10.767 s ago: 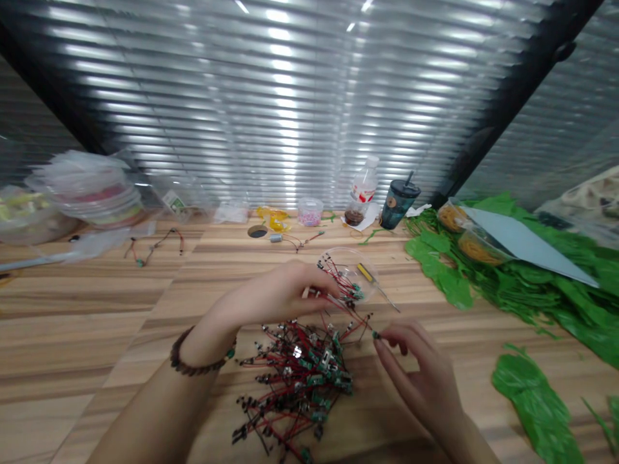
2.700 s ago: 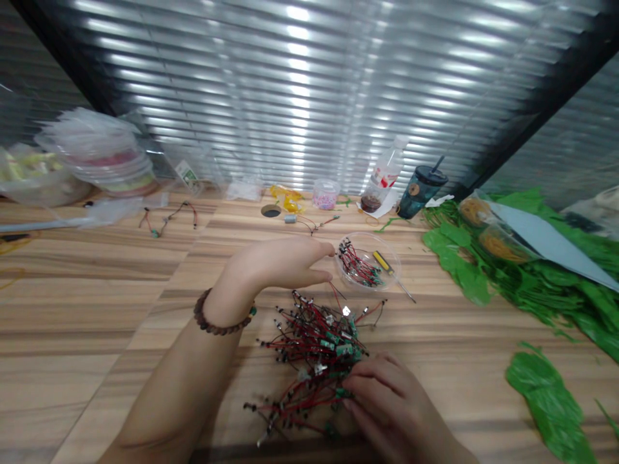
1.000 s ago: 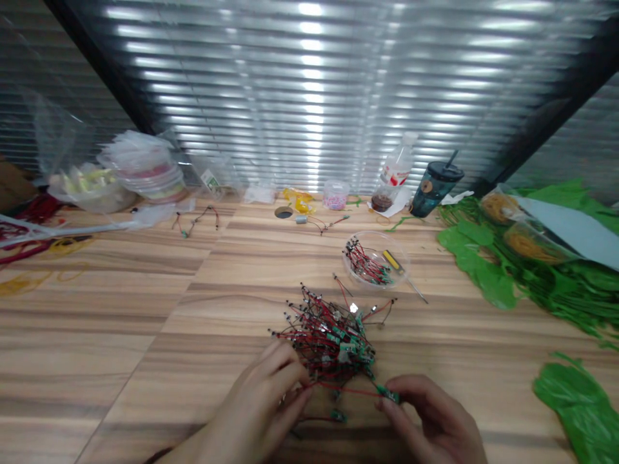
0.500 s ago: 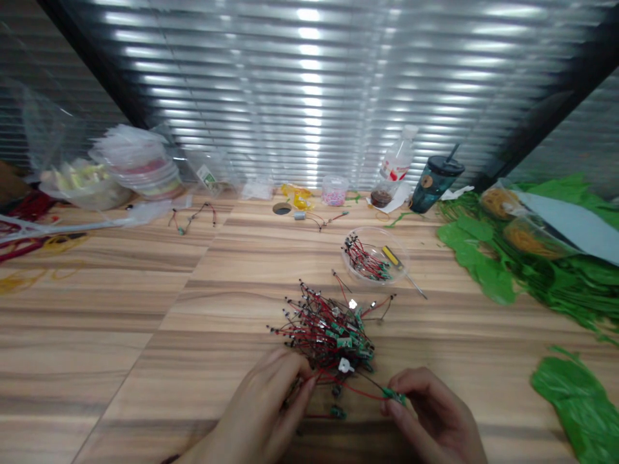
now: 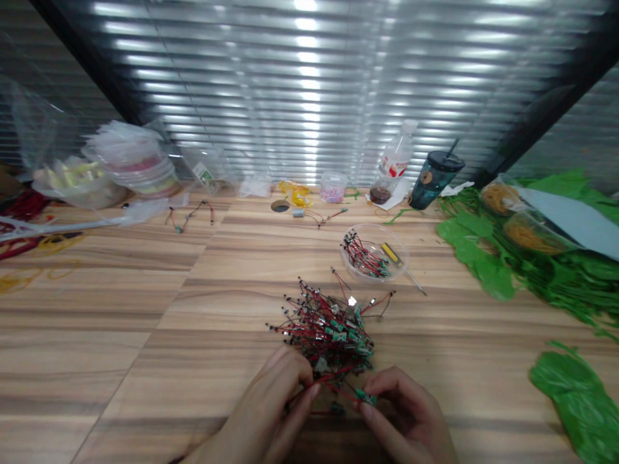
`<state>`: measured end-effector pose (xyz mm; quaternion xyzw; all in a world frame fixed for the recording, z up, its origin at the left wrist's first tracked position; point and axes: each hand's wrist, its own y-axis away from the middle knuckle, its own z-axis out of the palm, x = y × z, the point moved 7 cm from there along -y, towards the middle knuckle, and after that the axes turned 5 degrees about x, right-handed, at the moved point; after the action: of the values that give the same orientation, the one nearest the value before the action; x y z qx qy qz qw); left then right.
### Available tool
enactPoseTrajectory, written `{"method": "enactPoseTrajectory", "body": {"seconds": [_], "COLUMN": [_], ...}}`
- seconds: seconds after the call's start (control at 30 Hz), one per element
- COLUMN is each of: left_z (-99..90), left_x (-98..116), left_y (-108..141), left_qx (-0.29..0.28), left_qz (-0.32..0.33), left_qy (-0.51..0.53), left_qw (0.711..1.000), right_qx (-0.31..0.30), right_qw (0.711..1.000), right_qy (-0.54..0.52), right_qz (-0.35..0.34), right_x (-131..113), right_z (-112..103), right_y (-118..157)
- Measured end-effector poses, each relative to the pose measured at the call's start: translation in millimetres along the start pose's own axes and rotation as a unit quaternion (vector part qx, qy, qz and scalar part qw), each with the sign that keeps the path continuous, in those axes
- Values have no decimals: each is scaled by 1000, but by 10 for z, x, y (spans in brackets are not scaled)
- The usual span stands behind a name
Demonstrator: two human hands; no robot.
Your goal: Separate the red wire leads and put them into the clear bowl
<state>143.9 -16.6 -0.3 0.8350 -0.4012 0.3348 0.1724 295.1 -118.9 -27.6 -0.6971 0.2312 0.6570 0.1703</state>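
A heap of small green circuit boards with red and black wires (image 5: 329, 325) lies on the table in front of me. Just below it, my left hand (image 5: 278, 403) pinches red and black wires between thumb and forefinger. Facing it, my right hand (image 5: 403, 412) grips a small green circuit board (image 5: 366, 396) by the fingertips. Wires run from that board toward my left hand. Between my hands another green board (image 5: 336, 408) rests on the wood, partly in shadow. The far ends of the held wires are hidden by my left fingers.
Behind the heap stands a clear round dish (image 5: 374, 274) with wired boards and a yellow-handled screwdriver (image 5: 391, 254). A bottle (image 5: 394, 164) and a dark tumbler (image 5: 435, 180) are at the back. Green plastic (image 5: 565, 399) lies right; stacked tubs (image 5: 140, 167) stand left.
My right hand has moved left with the circuit board, closer to my left hand, and the wires between them have slackened. The white piece near the heap's front edge no longer shows as clearly.
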Motion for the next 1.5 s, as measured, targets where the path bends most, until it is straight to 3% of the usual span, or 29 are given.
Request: {"method": "enactPoseTrajectory", "body": {"seconds": [0.17, 0.3, 0.43, 0.5, 0.63, 0.73, 0.87, 0.93, 1.1, 1.3, 1.4, 1.5], "left_z": [10, -66, -98, -84, -76, -123, -139, -116, -84, 11, -36, -114], "left_x": [54, 135, 65, -8, -193, -277, -148, -55, 27, -54, -100, -121], "left_y": [-30, -37, 10, 63, 179, 201, 129, 92, 42, 47, 38, 14], "left_qx": [9, 64, 43, 9, -29, -21, -45, -59, -41, -42, 2, 36], "left_qz": [46, 85, 0, -52, -131, -161, -133, -120, -134, -215, -237, -229], "left_qy": [-14, -28, 6, 37, 118, 148, 116, 106, 148, 282, 325, 336], "left_qw": [999, 994, 999, 998, 984, 976, 983, 985, 979, 934, 915, 913], "right_qx": [-31, -25, 78, 86, 70, 62, -14, -23, 59, 10, -19, -10], "right_qw": [999, 1000, 997, 995, 993, 992, 983, 979, 988, 989, 991, 995], "right_qy": [20, 18, 9, -1, -1, -5, 32, 36, -24, -26, -20, -41], "right_qz": [20, 2, -22, -50, -96, -110, -181, -198, -137, -145, -131, -93], "right_x": [51, 21, -40, -112, -266, -315, -356, -356, -304, -301, -286, -279], "right_z": [-30, -55, -225, -277, -360, -414, -293, -218, -186, -201, -237, -314], "right_y": [-21, -39, -46, -55, -89, -98, -41, -8, -12, -27, -34, -53]}}
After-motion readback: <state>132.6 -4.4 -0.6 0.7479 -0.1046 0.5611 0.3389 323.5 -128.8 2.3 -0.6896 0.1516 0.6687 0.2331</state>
